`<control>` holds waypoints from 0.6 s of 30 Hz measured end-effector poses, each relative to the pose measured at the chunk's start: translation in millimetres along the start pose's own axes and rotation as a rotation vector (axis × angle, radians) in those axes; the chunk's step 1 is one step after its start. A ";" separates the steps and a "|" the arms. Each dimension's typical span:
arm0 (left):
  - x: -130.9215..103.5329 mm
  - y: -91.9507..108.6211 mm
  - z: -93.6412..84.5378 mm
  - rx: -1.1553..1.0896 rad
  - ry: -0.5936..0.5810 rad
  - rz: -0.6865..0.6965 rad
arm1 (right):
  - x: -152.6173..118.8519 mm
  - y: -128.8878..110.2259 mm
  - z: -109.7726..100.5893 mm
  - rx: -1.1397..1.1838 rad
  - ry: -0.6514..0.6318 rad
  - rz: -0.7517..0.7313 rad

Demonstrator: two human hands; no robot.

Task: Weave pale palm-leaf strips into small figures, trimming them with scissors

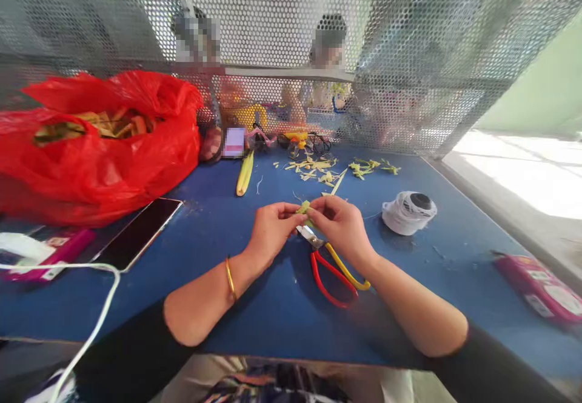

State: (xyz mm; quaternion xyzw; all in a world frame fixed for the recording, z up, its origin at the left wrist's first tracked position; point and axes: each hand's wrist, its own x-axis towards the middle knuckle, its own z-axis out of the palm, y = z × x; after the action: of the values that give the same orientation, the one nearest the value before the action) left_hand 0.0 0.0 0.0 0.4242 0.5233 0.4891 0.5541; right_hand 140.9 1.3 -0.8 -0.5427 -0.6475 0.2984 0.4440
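Note:
Over the middle of the blue table, my left hand (274, 227) and my right hand (341, 226) meet fingertip to fingertip. Both pinch one small pale-green leafy piece (304, 208), possibly a folded strip of husk; its exact kind is unclear. A gold bangle circles my left wrist. Just below the hands lie scissors (334, 266) with one red and one yellow handle, their blade tips partly hidden by my fingers. To the right of my right hand stands a spool of white thread (409, 212), with a thin strand running from it toward the hands.
A red plastic bag (104, 179) of dried husk-like strips fills the left. A phone (140, 233), pink packs (541, 285) and a white cable (107, 303) lie around. Husk scraps (318, 169) and a yellow-green husk bundle (244, 174) lie before a perforated metal screen (273, 21); people sit beyond.

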 end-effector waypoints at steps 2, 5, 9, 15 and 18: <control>1.9 -0.3 -0.3 -0.002 -0.003 0.007 | 1.9 0.4 -2.5 0.082 -0.022 -0.006; 3.4 -2.2 -1.3 0.026 -0.035 0.051 | 4.5 0.8 -7.0 0.132 -0.076 0.001; 2.9 -5.7 -3.8 0.118 -0.097 0.178 | 7.8 -2.3 -14.8 0.157 -0.238 0.095; 4.1 -6.0 -6.4 0.185 -0.085 0.270 | 11.7 -8.3 -21.1 0.299 -0.348 0.176; 4.5 -5.6 -6.3 0.183 -0.093 0.259 | 11.9 -7.0 -19.6 0.268 -0.278 0.169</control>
State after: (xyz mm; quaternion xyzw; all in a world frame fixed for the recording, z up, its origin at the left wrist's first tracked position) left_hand -5.9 3.3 -6.8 0.5590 0.4801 0.4867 0.4692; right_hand 155.2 9.3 16.5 -0.4846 -0.6092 0.4902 0.3921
